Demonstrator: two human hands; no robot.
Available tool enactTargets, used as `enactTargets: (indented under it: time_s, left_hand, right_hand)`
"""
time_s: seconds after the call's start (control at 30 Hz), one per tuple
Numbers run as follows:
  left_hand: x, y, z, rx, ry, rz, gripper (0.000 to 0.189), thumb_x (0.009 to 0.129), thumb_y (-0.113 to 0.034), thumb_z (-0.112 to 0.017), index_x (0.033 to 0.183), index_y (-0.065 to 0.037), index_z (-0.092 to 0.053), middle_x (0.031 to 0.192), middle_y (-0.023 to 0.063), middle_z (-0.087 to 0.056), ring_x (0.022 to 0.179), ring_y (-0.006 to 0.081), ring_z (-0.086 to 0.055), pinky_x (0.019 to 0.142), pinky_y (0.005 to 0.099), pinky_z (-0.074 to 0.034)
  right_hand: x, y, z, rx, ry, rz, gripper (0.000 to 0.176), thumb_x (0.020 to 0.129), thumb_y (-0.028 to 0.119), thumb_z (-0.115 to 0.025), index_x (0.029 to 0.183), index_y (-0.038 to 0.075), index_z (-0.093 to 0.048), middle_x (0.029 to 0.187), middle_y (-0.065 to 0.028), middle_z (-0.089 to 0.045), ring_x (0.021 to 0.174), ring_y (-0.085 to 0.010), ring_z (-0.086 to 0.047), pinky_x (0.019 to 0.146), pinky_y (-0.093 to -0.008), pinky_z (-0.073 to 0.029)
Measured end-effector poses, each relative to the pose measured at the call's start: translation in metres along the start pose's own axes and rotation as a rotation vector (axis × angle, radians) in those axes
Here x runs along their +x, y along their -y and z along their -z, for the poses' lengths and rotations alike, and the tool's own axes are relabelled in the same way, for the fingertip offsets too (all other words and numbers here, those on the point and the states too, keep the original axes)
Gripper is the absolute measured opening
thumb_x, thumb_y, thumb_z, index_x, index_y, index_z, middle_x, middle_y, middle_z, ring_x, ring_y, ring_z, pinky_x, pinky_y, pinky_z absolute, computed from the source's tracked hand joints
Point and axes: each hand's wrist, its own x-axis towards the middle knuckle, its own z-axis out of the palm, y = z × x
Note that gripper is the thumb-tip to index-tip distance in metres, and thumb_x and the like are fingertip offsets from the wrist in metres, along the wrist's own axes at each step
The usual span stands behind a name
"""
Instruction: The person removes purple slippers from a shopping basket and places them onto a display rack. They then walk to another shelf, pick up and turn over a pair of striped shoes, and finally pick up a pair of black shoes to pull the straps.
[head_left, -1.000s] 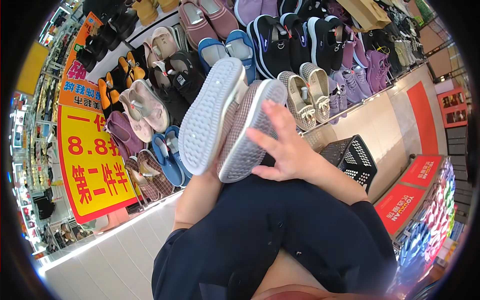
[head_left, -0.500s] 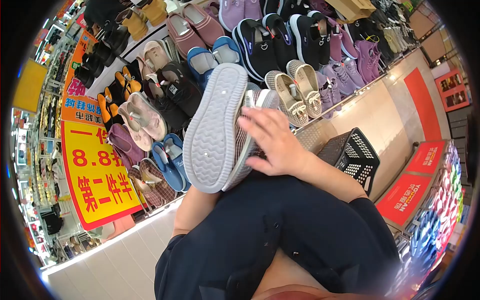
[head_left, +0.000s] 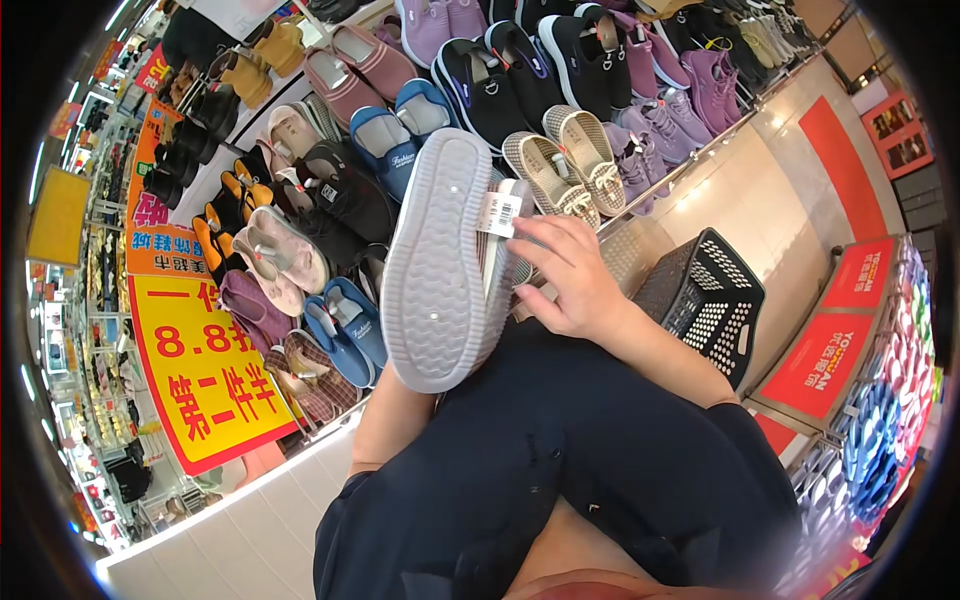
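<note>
One shoe (head_left: 440,260) faces us sole-first, left of the basket (head_left: 670,285); our right hand (head_left: 572,275) is loosely spread, fingertips at its tag (head_left: 500,208); our left hand hides behind, grip impossible to tell.

From afar, I am viewing a shop, clearly one selling footwear. Across the top of the frame, purple trainers (head_left: 712,95), black trainers (head_left: 478,95) and blue slip-ons (head_left: 386,142) are sitting side by side in pairs. At the centre I am seeing a white barcode label (head_left: 503,208) showing beside a grey-soled shoe (head_left: 436,270). On the left, a yellow sign (head_left: 200,372) is displaying "8.8" in big red print, and crowded shelves (head_left: 85,350) are rising beyond it. Right of centre, a black shopping basket (head_left: 738,330) is standing. Farther right, red signs (head_left: 820,365) lettered "YOUXUAN" are adjoining densely packed, colourful goods (head_left: 872,450).
</note>
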Motion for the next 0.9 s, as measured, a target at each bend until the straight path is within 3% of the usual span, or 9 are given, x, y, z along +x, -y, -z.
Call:
enactTargets:
  time_s: [0.07, 0.1, 0.13, 0.23, 0.27, 0.37, 0.47, 0.63, 0.9]
  left_hand:
    - [0.008, 0.003, 0.011, -0.051, -0.042, 0.117, 0.043, 0.104, -0.021, -0.050, 0.141, 0.002, -0.047, 0.132, 0.0158, -0.060, 0.108, 0.0226, -0.066, 0.087, 0.0351, -0.060]
    - [0.000, -0.006, -0.049, 0.066, -0.005, 0.050, 0.046, 0.100, -0.022, -0.057, 0.139, 0.002, -0.049, 0.128, 0.0202, -0.061, 0.103, 0.0274, -0.068, 0.081, 0.0372, -0.061]
    - [-0.001, -0.009, -0.066, 0.362, -0.194, -0.004, 0.035, 0.103, -0.024, -0.051, 0.121, 0.005, -0.061, 0.106, 0.0156, -0.071, 0.085, 0.0209, -0.071, 0.075, 0.0331, -0.061]
    - [0.003, -0.005, -0.097, 0.862, -0.031, -0.070, 0.036, 0.104, -0.020, -0.049, 0.092, 0.008, -0.068, 0.089, 0.0073, -0.071, 0.077, 0.0119, -0.064, 0.069, 0.0254, -0.050]
    - [0.009, 0.003, -0.092, 1.143, 0.022, -0.218, 0.036, 0.103, -0.019, -0.054, 0.082, 0.008, -0.065, 0.076, 0.0049, -0.064, 0.068, 0.0113, -0.056, 0.063, 0.0282, -0.045]
    - [0.015, 0.023, -0.098, 1.538, 0.101, -0.298, 0.040, 0.098, -0.020, -0.063, 0.067, 0.005, -0.058, 0.062, 0.0095, -0.047, 0.059, 0.0167, -0.046, 0.056, 0.0348, -0.037]
    - [0.017, 0.043, -0.100, 1.559, 0.051, -0.260, 0.040, 0.097, -0.020, -0.063, 0.067, 0.005, -0.057, 0.062, 0.0108, -0.048, 0.059, 0.0198, -0.048, 0.057, 0.0358, -0.038]
    - [0.011, 0.048, -0.104, 1.802, 0.276, -0.314, 0.026, 0.088, -0.023, -0.070, 0.087, 0.001, -0.061, 0.081, 0.0170, -0.055, 0.074, 0.0379, -0.057, 0.067, 0.0421, -0.047]
    - [0.002, 0.045, -0.108, 1.584, 0.475, -0.363, 0.032, 0.085, -0.015, -0.075, 0.108, 0.003, -0.061, 0.091, 0.0137, -0.059, 0.081, 0.0266, -0.061, 0.074, 0.0338, -0.049]
  right_hand:
    - [-0.010, -0.005, 0.004, 0.042, 0.000, -0.083, 0.051, 0.080, 0.024, -0.073, 0.125, 0.004, -0.061, 0.135, -0.0160, -0.056, 0.126, -0.0356, -0.049, 0.107, -0.0469, -0.037]
    - [-0.016, -0.007, 0.007, 0.072, 0.015, -0.131, 0.051, 0.083, 0.026, -0.072, 0.128, 0.004, -0.060, 0.137, -0.0160, -0.055, 0.128, -0.0350, -0.049, 0.108, -0.0467, -0.036]
    - [-0.021, -0.009, 0.008, 0.103, 0.031, -0.177, 0.051, 0.087, 0.028, -0.070, 0.130, 0.004, -0.058, 0.140, -0.0160, -0.053, 0.130, -0.0344, -0.048, 0.110, -0.0464, -0.035]
    - [-0.039, -0.009, 0.000, 0.846, -0.059, -0.449, 0.064, 0.098, 0.041, -0.059, 0.146, 0.003, -0.044, 0.147, -0.0176, -0.047, 0.139, -0.0313, -0.041, 0.114, -0.0431, -0.031]
    - [-0.046, -0.013, -0.005, 1.168, 0.005, -0.506, 0.084, 0.100, 0.055, -0.050, 0.158, 0.004, -0.018, 0.154, -0.0184, -0.036, 0.143, -0.0276, -0.034, 0.117, -0.0411, -0.028]
    - [-0.053, -0.003, -0.009, 1.514, -0.079, -0.652, 0.105, 0.093, 0.064, -0.055, 0.159, 0.005, 0.000, 0.161, -0.0165, -0.022, 0.147, -0.0280, -0.028, 0.119, -0.0421, -0.025]
    - [-0.065, -0.007, -0.006, 1.383, -0.051, -0.659, 0.104, 0.093, 0.060, -0.060, 0.160, 0.006, 0.000, 0.161, -0.0167, -0.023, 0.147, -0.0275, -0.028, 0.119, -0.0417, -0.025]
    - [-0.080, -0.013, 0.001, 1.521, -0.177, -0.742, 0.084, 0.098, 0.025, -0.061, 0.159, 0.004, -0.007, 0.153, -0.0148, -0.035, 0.140, -0.0233, -0.038, 0.116, -0.0382, -0.031]
    - [-0.092, -0.019, 0.011, 1.800, -0.287, -0.874, 0.073, 0.092, 0.028, -0.061, 0.152, 0.002, -0.028, 0.135, -0.0205, -0.057, 0.116, -0.0282, -0.064, 0.100, -0.0410, -0.053]
